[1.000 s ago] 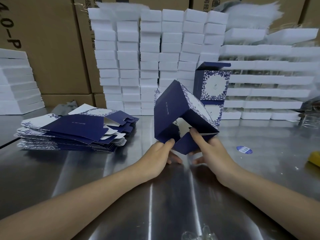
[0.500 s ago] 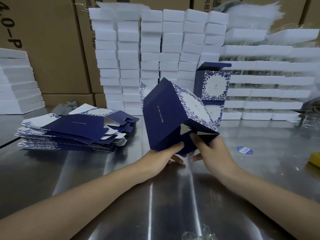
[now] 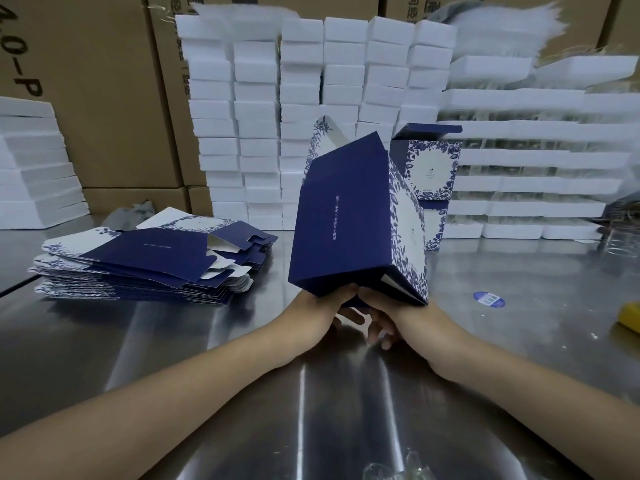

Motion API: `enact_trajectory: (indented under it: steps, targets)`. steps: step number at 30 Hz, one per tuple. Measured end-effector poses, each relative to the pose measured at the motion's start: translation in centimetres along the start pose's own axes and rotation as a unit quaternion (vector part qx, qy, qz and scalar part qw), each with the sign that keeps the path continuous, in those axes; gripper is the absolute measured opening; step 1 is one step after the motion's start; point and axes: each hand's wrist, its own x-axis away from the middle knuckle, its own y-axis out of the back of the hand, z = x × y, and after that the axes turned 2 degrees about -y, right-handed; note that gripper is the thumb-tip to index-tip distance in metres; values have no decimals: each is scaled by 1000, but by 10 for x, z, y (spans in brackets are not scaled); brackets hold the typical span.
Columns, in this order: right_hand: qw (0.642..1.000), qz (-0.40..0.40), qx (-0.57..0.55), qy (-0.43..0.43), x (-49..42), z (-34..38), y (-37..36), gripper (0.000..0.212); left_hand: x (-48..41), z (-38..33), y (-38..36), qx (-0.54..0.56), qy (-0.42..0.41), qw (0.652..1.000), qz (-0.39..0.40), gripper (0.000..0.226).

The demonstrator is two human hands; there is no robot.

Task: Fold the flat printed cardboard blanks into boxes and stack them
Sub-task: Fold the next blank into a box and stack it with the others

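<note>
A navy box (image 3: 346, 216) with a blue floral white side stands nearly upright above the steel table (image 3: 104, 341), its top flap open. Both hands hold it from below at its bottom end. My left hand (image 3: 322, 311) grips the lower left corner. My right hand (image 3: 391, 317) grips the bottom flaps, thumb pressed on them. A pile of flat navy blanks (image 3: 145, 261) lies to the left. Two finished boxes (image 3: 433, 168) stand stacked behind the held one, the lower mostly hidden.
Walls of white foam blocks (image 3: 311, 98) and foam trays (image 3: 536, 161) line the back, with brown cartons (image 3: 104, 81) behind. More foam sits at far left (image 3: 31, 168). A round blue sticker (image 3: 489, 299) and a yellow object (image 3: 630, 317) lie on the right.
The box has swung from a tilted diamond pose to nearly upright, and its open bottom flaps have been folded closed. Both hands moved under its bottom end.
</note>
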Motion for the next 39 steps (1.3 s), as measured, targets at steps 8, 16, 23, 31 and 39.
enact_trajectory:
  steps: [8, 16, 23, 31, 39]
  targets:
    - [999, -3, -50, -3, 1, 1, -3, 40, -2, -4, 2, -17, 16, 999, 32, 42]
    - [992, -44, -109, -39, -8, 4, 6, 34, -10, 0, 9, 94, 68, 991, -73, 36]
    - [992, -50, -107, -34, -8, 5, 7, 35, -9, -1, 7, 94, 65, 991, -65, 35]
    - [995, -96, 5, 31, -13, 4, 11, 47, -7, -2, 7, 121, 19, 982, -145, 58]
    - [942, -194, 249, 111, -20, -2, 39, 49, -8, 2, 13, 67, -79, 980, -172, 52]
